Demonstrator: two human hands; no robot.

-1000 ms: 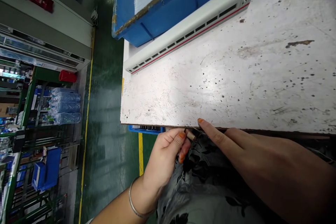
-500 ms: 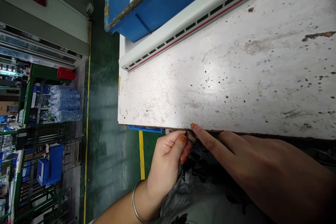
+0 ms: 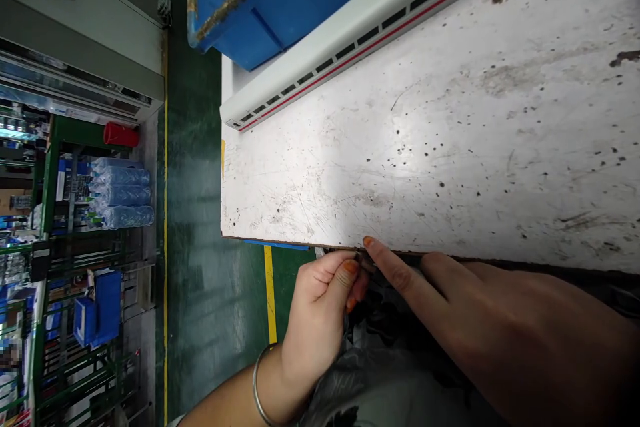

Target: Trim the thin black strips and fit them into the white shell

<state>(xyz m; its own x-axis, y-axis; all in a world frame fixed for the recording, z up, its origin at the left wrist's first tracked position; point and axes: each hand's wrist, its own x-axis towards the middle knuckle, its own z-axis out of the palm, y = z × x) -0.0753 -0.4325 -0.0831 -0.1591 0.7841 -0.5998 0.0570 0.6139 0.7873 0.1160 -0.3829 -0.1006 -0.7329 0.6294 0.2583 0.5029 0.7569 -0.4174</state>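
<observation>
— Hands: what are they doing?
— Left hand (image 3: 320,307) pinches a small part (image 3: 361,259), barely visible, at the near edge of the bench (image 3: 450,147). Right hand (image 3: 450,307) rests a pointing fingertip on it, seemingly steadying it.
— Anything else?
— Long white vented housing (image 3: 360,37) lies against a blue crate (image 3: 300,0), well apart.

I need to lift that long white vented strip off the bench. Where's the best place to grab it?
Grip the white strip mid-length, coming from the open table side; the blue bin crowds its far edge, and a long, narrow piece balances best held centrally.
</observation>
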